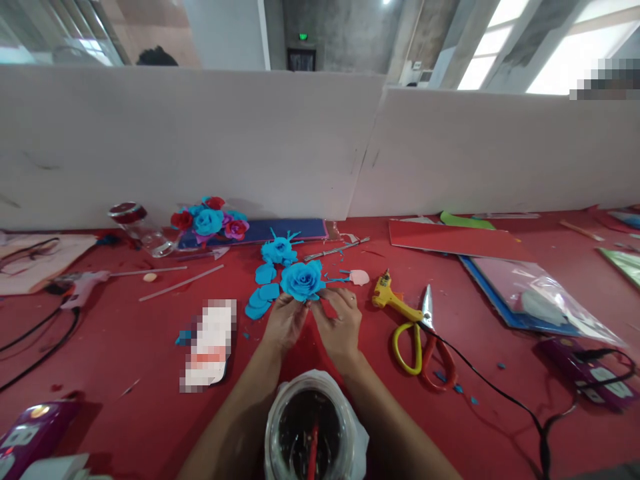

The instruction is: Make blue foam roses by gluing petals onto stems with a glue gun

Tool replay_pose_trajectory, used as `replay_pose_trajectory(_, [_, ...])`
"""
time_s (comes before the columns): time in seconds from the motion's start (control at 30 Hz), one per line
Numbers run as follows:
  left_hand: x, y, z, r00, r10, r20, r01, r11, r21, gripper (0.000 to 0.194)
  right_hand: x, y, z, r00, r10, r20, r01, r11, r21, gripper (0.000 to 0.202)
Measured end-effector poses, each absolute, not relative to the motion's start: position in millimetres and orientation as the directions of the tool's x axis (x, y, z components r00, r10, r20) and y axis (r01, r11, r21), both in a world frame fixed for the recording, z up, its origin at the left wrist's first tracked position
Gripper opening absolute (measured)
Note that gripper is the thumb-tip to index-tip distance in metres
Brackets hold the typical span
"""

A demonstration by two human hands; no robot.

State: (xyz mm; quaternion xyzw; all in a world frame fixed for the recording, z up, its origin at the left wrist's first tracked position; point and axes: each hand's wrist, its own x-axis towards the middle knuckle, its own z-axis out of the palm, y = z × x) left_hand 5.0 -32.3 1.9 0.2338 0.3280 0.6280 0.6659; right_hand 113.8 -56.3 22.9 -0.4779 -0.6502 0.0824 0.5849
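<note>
A blue handmade rose [303, 281] stands upright between my hands, its layered petals facing up toward me. My left hand [287, 323] pinches it from below, with the fingertips partly hidden under the petals. On the other side, my right hand [339, 320] has its fingers closed at the lower right edge of the bloom. Loose blue petals [260, 303] lie just left of the flower. Behind them rests a blue fringed flower piece [280, 249]. A pale pink petal shape [359, 277] sits to the right, beside thin blue strips.
A drink cup [313, 433] with a red straw stands close in front. At right are a yellow glue gun [395, 297], scissors [425, 340] and coloured sheets [520, 300]. At left are a phone [207, 347], a pink glue gun [85, 287], a glass bottle [143, 230] and a bouquet [209, 221].
</note>
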Motion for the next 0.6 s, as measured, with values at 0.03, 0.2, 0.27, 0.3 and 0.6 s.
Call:
replay_pose_trajectory(0.03, [5.0,-32.9,3.4,-0.018,0.992,-0.128,-0.693,0.080,0.716,0.016,114.0,-56.6,22.7,0.113,0.694,0.711,0.559,0.547,-0.623,0.010])
replay_pose_trajectory(0.2, [5.1,-35.8,6.5,-0.053,0.991,-0.121,-0.692,0.050,0.720,0.018,113.3,-57.9,24.2,0.060,0.662,0.747,0.609,0.568,-0.553,0.012])
replay_pose_trajectory(0.27, [5.0,-35.6,6.0,-0.053,0.990,-0.134,-0.698,0.059,0.714,0.019,112.4,-59.0,25.6,0.077,0.662,0.745,0.595,0.569,-0.568,0.009])
replay_pose_trajectory(0.3, [5.1,-35.3,5.7,-0.053,0.988,-0.143,-0.703,0.064,0.709,0.019,112.0,-59.7,26.3,0.092,0.666,0.740,0.586,0.565,-0.581,0.005])
replay_pose_trajectory(0.6, [4.0,-34.5,7.6,-0.032,0.987,-0.158,-0.708,0.089,0.701,0.016,112.8,-62.8,27.5,0.122,0.653,0.747,0.540,0.588,-0.602,0.007])
